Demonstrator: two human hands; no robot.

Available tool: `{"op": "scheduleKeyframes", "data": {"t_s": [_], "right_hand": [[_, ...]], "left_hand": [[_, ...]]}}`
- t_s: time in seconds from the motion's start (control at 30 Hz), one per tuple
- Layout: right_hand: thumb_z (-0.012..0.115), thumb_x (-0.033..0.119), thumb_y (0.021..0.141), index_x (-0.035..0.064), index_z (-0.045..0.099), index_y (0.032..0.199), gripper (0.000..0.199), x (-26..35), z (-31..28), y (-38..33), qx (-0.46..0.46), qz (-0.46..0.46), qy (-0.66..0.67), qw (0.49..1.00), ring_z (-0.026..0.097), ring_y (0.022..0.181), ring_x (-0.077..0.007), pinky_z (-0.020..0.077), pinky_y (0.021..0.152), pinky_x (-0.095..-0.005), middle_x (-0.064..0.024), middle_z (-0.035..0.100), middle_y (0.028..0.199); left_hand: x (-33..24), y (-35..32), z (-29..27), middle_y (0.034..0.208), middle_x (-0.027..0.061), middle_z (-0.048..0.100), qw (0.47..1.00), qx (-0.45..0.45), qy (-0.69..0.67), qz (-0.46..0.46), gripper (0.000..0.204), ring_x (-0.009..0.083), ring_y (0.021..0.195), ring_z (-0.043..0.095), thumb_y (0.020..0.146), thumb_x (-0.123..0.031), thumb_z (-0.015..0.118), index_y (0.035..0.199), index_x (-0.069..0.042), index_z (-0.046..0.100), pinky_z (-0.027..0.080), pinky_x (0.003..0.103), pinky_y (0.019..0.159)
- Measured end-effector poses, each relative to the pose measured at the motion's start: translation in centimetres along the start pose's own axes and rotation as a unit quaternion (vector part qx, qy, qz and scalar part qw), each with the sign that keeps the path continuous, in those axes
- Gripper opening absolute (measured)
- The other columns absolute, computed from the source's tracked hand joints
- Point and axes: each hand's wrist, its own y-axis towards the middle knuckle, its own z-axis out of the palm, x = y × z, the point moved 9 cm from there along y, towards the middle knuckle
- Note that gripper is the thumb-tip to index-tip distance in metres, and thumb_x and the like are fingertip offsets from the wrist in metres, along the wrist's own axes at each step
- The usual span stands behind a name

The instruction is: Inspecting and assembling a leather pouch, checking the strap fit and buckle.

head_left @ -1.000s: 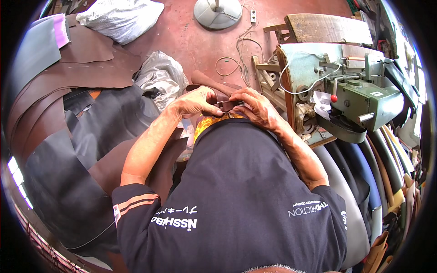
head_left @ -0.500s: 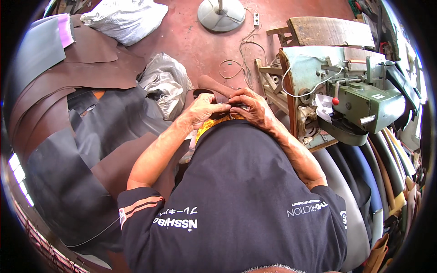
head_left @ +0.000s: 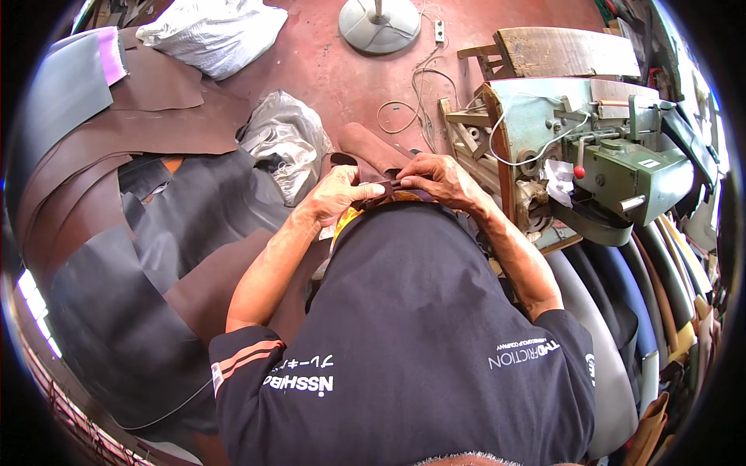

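A brown leather piece point(head_left: 364, 143) rises beyond my hands, its near part folded and curled between them. My left hand point(head_left: 342, 191) is closed on the leather's near left part, thumb pressed on top and pointing right. Across from it, my right hand point(head_left: 440, 179) pinches the leather's edge between thumb and fingertips. The fingertips of both hands nearly meet. Just below the leather, a bit of yellow patterned cloth point(head_left: 347, 219) shows above my dark shirt. The undersides of my fingers are hidden.
Brown and black leather sheets point(head_left: 155, 128) are heaped on the left, beside a silver-grey plastic bag point(head_left: 289, 140). At right stands a green machine point(head_left: 633, 175) with a red-knobbed lever, above several hanging rolls of material point(head_left: 622, 287). Cables point(head_left: 420, 97) lie on the red floor.
My right hand has shifted slightly right and its fingers have drawn back from my left thumb, so more of the folded leather shows. My left hand still grips it.
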Motion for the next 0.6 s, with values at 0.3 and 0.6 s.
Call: {"op": "scheduleKeyframes", "data": {"t_s": [0.3, 0.6], "right_hand": [[0.06, 0.013, 0.087, 0.0015, 0.055, 0.092, 0.014, 3.3, 1.7, 1.7, -0.01, -0.058, -0.096, 0.994, 0.055, 0.089, -0.0356, 0.0449, 0.076, -0.0421, -0.0156, 0.055, 0.089], [0.062, 0.008, 0.078, 0.0031, 0.053, 0.091, 0.016, 5.3, 1.8, 4.5, 0.035, -0.111, -0.14, 0.983, 0.055, 0.09, -0.0344, 0.0442, 0.078, -0.0435, -0.0135, 0.055, 0.091]], "left_hand": [[1.5, -0.7, -2.4, 0.09, 0.0048, 0.069, 0.993, 0.017, -0.099, -0.059, 0.029, 0.0097, 0.072, 0.061, 0.086, -0.023, 0.072, 0.102, 0.0, 0.068, 0.048, 0.022, 0.064], [1.2, -1.1, -4.7, 0.081, 0.0037, 0.069, 0.997, -0.001, -0.052, -0.051, 0.024, 0.0078, 0.064, 0.058, 0.087, -0.023, 0.07, 0.095, -0.001, 0.07, 0.043, 0.021, 0.057]]}}
